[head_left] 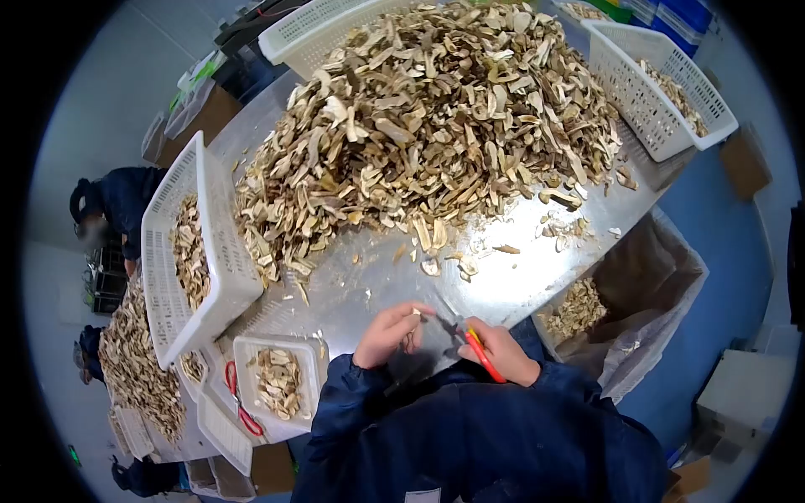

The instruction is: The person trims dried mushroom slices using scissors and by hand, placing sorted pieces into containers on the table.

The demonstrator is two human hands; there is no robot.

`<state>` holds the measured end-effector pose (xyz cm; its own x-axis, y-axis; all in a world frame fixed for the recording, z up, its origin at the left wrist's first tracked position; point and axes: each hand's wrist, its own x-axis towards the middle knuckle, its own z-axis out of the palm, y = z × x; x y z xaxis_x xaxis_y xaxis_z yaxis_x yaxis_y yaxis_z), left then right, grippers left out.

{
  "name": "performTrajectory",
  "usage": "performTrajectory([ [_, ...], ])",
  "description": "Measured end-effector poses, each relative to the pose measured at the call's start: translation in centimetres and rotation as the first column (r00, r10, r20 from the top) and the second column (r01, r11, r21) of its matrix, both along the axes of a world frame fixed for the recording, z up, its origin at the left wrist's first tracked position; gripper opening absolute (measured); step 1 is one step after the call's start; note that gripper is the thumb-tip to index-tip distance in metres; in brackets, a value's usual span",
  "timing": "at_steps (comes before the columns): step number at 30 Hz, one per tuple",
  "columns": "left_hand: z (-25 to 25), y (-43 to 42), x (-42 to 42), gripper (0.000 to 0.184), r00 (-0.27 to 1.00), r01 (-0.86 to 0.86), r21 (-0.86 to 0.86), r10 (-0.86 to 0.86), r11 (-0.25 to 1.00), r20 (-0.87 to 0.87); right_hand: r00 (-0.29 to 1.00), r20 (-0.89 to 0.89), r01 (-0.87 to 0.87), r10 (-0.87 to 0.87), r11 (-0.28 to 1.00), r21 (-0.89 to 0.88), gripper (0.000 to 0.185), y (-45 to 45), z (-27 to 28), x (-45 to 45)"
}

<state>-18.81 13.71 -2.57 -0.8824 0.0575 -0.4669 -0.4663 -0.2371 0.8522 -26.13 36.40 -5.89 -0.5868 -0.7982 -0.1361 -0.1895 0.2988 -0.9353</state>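
Observation:
My left hand (pixel 389 335) is closed in a pinch at the near edge of the metal table, with a small pale mushroom piece (pixel 417 313) at its fingertips. In my right hand (pixel 511 356) are scissors with red and yellow handles (pixel 486 358). Their dark blades point left, toward the left fingertips; whether they touch the piece I cannot tell. Beyond both hands rises a large heap of dried mushroom slices (pixel 444 126). A few loose slices (pixel 430 235) lie at its near edge.
A white tub of mushroom pieces (pixel 241 356) stands left of my hands, with red-handled scissors (pixel 232 379) beside it. White perforated baskets (pixel 231 260) flank the heap. At right below the table is a lined box (pixel 662 310) holding pieces. People (pixel 126 201) work at left.

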Motion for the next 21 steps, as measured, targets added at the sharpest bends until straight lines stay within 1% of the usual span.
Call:
performTrajectory([
  [1,-0.2,0.0,-0.7,0.025,0.999,-0.034,0.013,0.034,0.999,0.014,0.995,0.085,0.054,-0.050,0.998,-0.038,0.034,0.2,-0.4,-0.4],
  [2,-0.4,0.0,-1.3,0.025,0.997,-0.070,0.025,0.069,0.997,0.031,0.971,0.219,0.117,-0.096,0.989,-0.085,0.033,0.4,-1.1,-0.7],
  [3,-0.5,0.0,-1.8,0.025,0.993,-0.107,0.036,0.105,0.994,0.049,0.930,0.352,0.141,-0.105,0.987,-0.080,0.035,0.8,-1.5,-1.4],
  [5,-1.9,0.1,-2.9,0.027,0.976,-0.206,0.055,0.201,0.977,0.085,0.842,0.526,0.241,-0.121,0.956,-0.165,0.037,1.2,-2.8,-2.2],
  [6,-2.7,-0.1,-3.4,0.028,0.964,-0.255,0.063,0.248,0.965,0.098,0.809,0.576,0.302,-0.112,0.921,-0.245,0.039,1.1,-3.1,-2.5],
  [8,-4.3,-0.9,-4.7,0.028,0.982,-0.185,0.010,0.185,0.983,0.027,0.744,0.664,0.425,-0.073,0.819,-0.386,0.044,0.9,-3.6,-3.0],
  [9,-4.3,-1.2,-5.6,0.028,0.989,-0.148,-0.019,0.148,0.989,-0.008,0.763,0.641,0.444,-0.082,0.787,-0.428,0.047,0.7,-3.7,-3.4],
  [11,-4.2,-1.2,-7.6,0.029,0.993,-0.118,-0.266,0.112,0.957,-0.037,0.796,0.595,0.482,-0.112,0.712,-0.511,0.053,0.4,-3.7,-4.1],
  [12,-4.0,-1.1,-8.8,0.030,0.995,-0.099,-0.386,0.086,0.917,-0.051,0.788,0.597,0.519,-0.149,0.684,-0.513,0.058,0.2,-3.7,-4.3],
  [13,-4.6,-1.3,-9.8,0.032,0.990,-0.140,-0.594,0.090,0.792,-0.113,0.792,0.586,0.527,-0.170,0.675,-0.516,0.057,0.1,-3.9,-4.5],
  [14,-5.8,-1.7,-10.7,0.034,0.981,-0.188,-0.762,0.079,0.619,-0.178,0.797,0.574,0.534,-0.190,0.667,-0.520,0.057,0.1,-4.1,-4.7],
  [15,-6.0,-1.6,-11.6,0.036,0.969,-0.241,-0.880,0.052,0.410,-0.241,0.800,0.562,0.540,-0.209,0.660,-0.522,0.056,0.0,-4.4,-4.8],
  [16,-6.1,-1.4,-12.2,0.040,0.977,-0.212,-0.922,0.044,0.324,-0.209,0.790,0.572,0.559,-0.220,0.641,-0.525,0.053,-0.1,-4.9,-4.8],
  [17,-6.0,-0.8,-12.3,0.040,0.994,-0.111,-0.936,0.015,0.335,-0.113,0.787,0.571,0.566,-0.234,0.642,-0.517,0.052,0.0,-5.1,-4.7],
  [19,-4.0,1.1,-11.9,0.042,0.996,0.088,-0.932,-0.035,0.350,0.081,0.783,0.566,0.573,-0.256,0.651,-0.498,0.050,0.2,-5.6,-4.6],
  [20,-4.3,1.3,-11.0,0.041,0.987,-0.012,-0.903,-0.138,0.429,-0.078,0.784,0.563,0.578,-0.261,0.637,-0.510,0.050,0.2,-5.7,-4.8],
  [21,-4.1,1.3,-11.2,0.040,0.985,-0.046,-0.884,-0.125,0.466,-0.118,0.784,0.561,0.583,-0.265,0.624,-0.520,0.051,0.2,-5.9,-4.8],
])
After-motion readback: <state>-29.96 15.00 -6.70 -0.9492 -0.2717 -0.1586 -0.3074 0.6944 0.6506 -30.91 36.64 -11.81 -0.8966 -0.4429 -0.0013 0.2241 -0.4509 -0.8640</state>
